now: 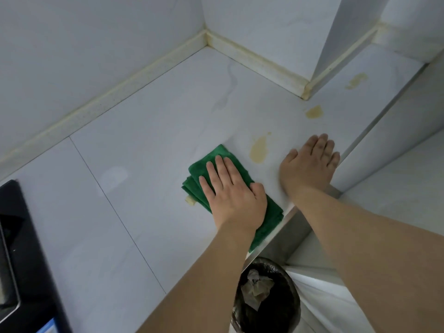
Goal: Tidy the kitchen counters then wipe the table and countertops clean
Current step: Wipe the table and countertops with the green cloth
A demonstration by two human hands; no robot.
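Your left hand [234, 188] lies flat, fingers straight and slightly spread, pressing a folded green cloth [211, 174] onto the pale countertop [134, 150], close to its front edge. Your right hand [310, 164] rests palm down on the bare surface just beside it, fingers together and holding nothing. A yellowish stain [258, 150] sits between your two hands, just past the cloth's far corner; two more stains [313, 111] lie further toward the back corner. The cloth looks soft, thick and light, so it will probably bunch or unfold if you push from one edge; pressing through the middle with a flat palm, as now, should keep its layers together. Below the counter edge stands a bin lined with a black bag [266, 299], and a dark appliance [26, 260] sits at the far left.
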